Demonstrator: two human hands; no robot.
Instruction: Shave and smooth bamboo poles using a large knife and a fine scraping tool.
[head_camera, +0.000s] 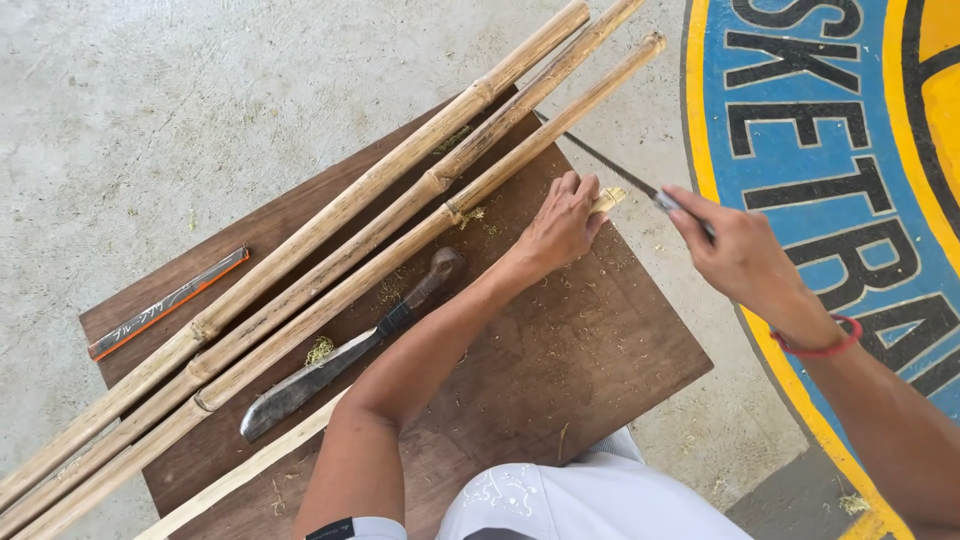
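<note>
Left fingers (575, 190) closed on a bamboo strip (607, 199), right hand (735, 250) gripping a thin blade (605, 163), 3 bamboo poles (330, 262) alongside

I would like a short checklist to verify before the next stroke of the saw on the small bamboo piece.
1. Left hand presses the bamboo piece on the board: ok.
2. Right hand grips the saw: ok.
3. Left fingers away from the blade: not ok, very near.
4. Machete lies apart from both hands: ok.
5. Three long bamboo poles lie steady: cannot tell.
</note>
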